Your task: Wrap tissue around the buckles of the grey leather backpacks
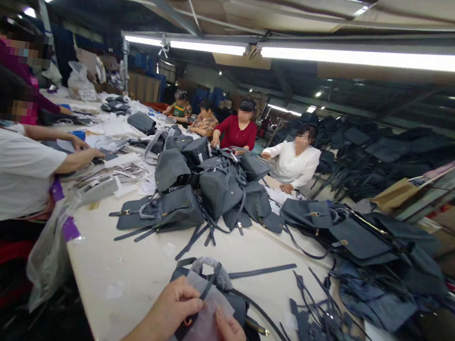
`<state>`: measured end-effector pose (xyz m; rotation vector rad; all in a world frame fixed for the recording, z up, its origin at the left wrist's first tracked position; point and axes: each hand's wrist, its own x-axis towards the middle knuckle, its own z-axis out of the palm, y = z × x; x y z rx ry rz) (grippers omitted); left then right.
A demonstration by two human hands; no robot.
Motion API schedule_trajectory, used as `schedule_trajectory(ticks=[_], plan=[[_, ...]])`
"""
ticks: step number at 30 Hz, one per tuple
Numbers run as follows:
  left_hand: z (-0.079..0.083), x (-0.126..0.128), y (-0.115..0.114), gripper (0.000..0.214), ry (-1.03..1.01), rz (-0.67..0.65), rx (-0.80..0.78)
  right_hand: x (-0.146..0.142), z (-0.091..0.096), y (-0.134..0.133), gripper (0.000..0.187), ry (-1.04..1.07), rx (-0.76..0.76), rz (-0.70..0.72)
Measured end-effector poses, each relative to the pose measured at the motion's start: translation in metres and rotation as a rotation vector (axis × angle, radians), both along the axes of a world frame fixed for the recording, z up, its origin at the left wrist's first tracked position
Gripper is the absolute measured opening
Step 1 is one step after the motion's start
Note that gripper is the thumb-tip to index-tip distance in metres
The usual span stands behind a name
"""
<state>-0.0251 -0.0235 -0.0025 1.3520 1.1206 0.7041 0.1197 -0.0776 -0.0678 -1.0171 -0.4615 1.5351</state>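
Beside the near edge of a pale worktop (121, 274), a dark bag (239, 309) is handled by two bare hands, its body partly hidden behind them. A narrow strap (209, 285) is pinched in the grip of the left hand (174, 306), thumb closed against fingers, while the edge of a translucent sheet (206, 335) is caught between thumb and fingertips in the grip of the right hand (233, 336). The sheet is draped over the front of the bag, its upper part crossed by the strap. A wrapped handle (220, 274) is seen at the bag's far side, and a gold-coloured fitting (257, 327) at its right.

For clean work, it is judged, the strap should be kept steady and untwisted by the left hand while the sheet is drawn smooth by the right; so thin a layer could be creased or torn if it were tugged, and light fingertip pressure is called for. Care is also advised around the loose straps (322, 339) piled just to the right, where ends could be snagged. Farther back, a heap of bags (219, 189) is ringed by seated co-workers (296, 160).
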Motion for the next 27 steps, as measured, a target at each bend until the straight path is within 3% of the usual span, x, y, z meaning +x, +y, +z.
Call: schedule_trajectory(ticks=[6,8,10,13,17,20,23,27], plan=[[-0.007,0.004,-0.004,0.01,0.111,0.022,0.144,-0.012,0.0,-0.004,0.061,-0.15,0.055,-0.107],[-0.006,0.004,-0.005,0.017,0.139,0.025,0.227,-0.014,0.006,-0.004,0.062,-0.195,0.033,-0.141],[-0.006,0.002,-0.006,0.038,0.069,0.069,0.245,-0.013,0.013,-0.003,0.061,-0.226,-0.006,-0.166],[-0.011,-0.003,-0.004,0.055,-0.142,0.104,0.054,-0.011,0.02,-0.005,0.06,-0.209,-0.027,-0.168],[-0.017,-0.009,-0.003,0.037,-0.224,-0.022,-0.207,-0.01,0.018,-0.007,0.063,-0.119,0.023,-0.17],[-0.018,-0.006,-0.005,0.025,-0.162,-0.056,-0.17,-0.011,0.011,-0.007,0.063,-0.166,0.03,-0.171],[-0.019,0.0,-0.005,0.015,-0.097,0.025,-0.147,-0.009,0.002,-0.008,0.064,-0.221,0.024,-0.193],[-0.021,0.003,-0.004,0.011,-0.125,0.058,-0.186,-0.002,-0.007,-0.013,0.053,-0.098,0.02,-0.177]])
